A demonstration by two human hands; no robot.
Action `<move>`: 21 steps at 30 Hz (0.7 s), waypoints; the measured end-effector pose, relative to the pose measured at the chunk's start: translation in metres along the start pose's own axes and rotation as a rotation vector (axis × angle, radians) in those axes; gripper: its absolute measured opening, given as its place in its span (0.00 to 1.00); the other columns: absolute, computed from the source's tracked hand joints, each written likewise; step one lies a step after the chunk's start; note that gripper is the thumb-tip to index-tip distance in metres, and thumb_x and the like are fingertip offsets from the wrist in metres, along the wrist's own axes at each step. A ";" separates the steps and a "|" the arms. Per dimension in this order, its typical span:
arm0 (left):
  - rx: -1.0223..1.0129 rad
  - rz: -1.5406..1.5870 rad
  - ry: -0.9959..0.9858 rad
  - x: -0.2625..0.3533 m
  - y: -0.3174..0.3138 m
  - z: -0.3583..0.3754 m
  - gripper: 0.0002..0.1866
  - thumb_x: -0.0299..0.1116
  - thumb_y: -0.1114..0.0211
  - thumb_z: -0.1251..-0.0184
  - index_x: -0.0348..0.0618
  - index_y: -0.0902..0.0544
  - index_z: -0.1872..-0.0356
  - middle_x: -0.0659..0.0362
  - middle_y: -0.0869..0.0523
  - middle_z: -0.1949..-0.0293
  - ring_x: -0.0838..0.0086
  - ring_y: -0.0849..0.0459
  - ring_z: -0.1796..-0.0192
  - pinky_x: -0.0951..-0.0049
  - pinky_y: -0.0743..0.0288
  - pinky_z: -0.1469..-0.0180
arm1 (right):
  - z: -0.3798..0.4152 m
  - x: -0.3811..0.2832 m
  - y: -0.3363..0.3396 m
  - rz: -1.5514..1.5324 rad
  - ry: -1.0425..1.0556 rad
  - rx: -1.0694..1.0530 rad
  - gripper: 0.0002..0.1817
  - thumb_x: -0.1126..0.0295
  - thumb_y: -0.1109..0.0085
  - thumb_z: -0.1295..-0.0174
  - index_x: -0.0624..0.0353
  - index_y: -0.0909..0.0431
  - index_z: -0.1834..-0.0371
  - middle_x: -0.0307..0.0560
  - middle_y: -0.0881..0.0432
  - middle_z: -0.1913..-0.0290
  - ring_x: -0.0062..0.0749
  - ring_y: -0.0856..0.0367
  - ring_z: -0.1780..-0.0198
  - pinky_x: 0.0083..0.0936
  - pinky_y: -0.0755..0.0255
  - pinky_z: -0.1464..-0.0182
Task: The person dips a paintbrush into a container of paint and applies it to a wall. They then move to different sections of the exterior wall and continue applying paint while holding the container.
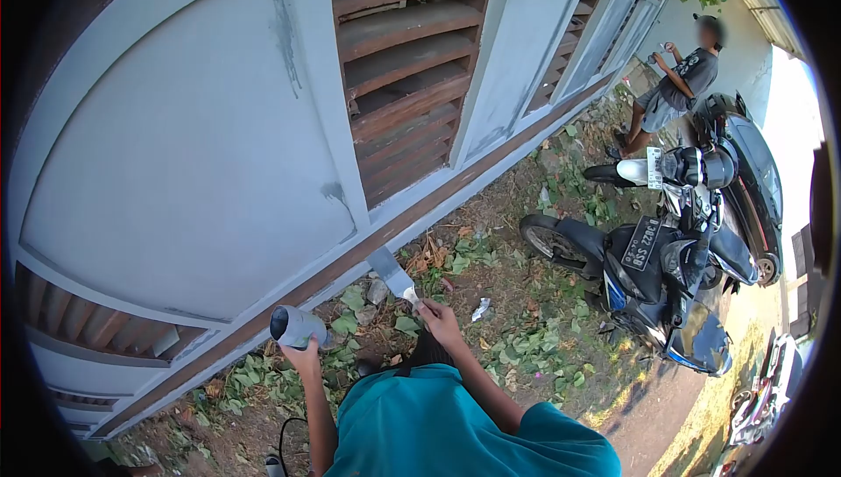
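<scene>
My right hand [441,324] is closed around the handle of a wide putty knife [392,274]. Its flat metal blade points up and left, in front of the wall's lower ledge. My left hand [303,360] grips a pale grey, rounded cylinder with a dark end [302,326]; its exact kind I cannot make out. Both things are held low, close to the foot of the wall. A large light grey wall panel [175,127] fills the left side, with darker grey smears near its upper and lower right.
Brown wooden louvres [407,65] sit between panels. Leafy plants and dry leaves [350,319] cover the ground along the wall. Parked motorcycles [639,258] and a dark car [753,170] stand at right. Another person [688,78] stands near the wall farther back.
</scene>
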State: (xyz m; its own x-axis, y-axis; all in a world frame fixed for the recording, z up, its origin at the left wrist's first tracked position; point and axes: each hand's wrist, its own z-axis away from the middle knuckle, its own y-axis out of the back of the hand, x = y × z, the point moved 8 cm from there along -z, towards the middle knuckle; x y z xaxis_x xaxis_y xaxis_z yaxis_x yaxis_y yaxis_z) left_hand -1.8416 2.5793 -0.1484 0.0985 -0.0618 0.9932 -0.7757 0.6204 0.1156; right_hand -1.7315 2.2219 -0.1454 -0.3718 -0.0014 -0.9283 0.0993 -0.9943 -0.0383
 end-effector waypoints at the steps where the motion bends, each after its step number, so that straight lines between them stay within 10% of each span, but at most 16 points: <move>1: 0.013 -0.019 0.007 0.001 -0.008 0.000 0.39 0.23 0.28 0.51 0.35 0.37 0.36 0.50 0.27 0.43 0.62 0.26 0.42 0.63 0.34 0.39 | -0.006 -0.004 0.009 0.000 0.001 0.009 0.19 0.64 0.43 0.31 0.71 0.23 0.46 0.40 0.16 0.62 0.16 0.23 0.60 0.17 0.30 0.57; 4: -0.023 -0.059 -0.018 0.007 -0.044 0.002 0.38 0.24 0.28 0.52 0.33 0.36 0.38 0.50 0.27 0.44 0.63 0.26 0.43 0.64 0.34 0.39 | -0.020 -0.018 0.037 -0.107 0.059 0.065 0.17 0.62 0.43 0.31 0.65 0.20 0.49 0.30 0.20 0.67 0.08 0.37 0.75 0.13 0.45 0.75; 21: 0.038 0.107 0.018 0.039 -0.146 0.042 0.46 0.20 0.26 0.55 0.38 0.42 0.33 0.50 0.30 0.40 0.61 0.28 0.38 0.61 0.35 0.34 | -0.087 -0.100 0.068 0.045 0.102 -0.293 0.15 0.65 0.43 0.31 0.67 0.19 0.52 0.35 0.20 0.69 0.13 0.30 0.70 0.14 0.36 0.67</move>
State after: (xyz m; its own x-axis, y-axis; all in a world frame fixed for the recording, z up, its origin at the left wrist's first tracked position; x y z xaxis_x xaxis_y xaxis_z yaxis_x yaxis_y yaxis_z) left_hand -1.7505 2.4536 -0.1263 0.0249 0.0171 0.9995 -0.8055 0.5925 0.0100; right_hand -1.6074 2.1636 -0.0870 -0.2683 -0.0193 -0.9631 0.3812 -0.9203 -0.0877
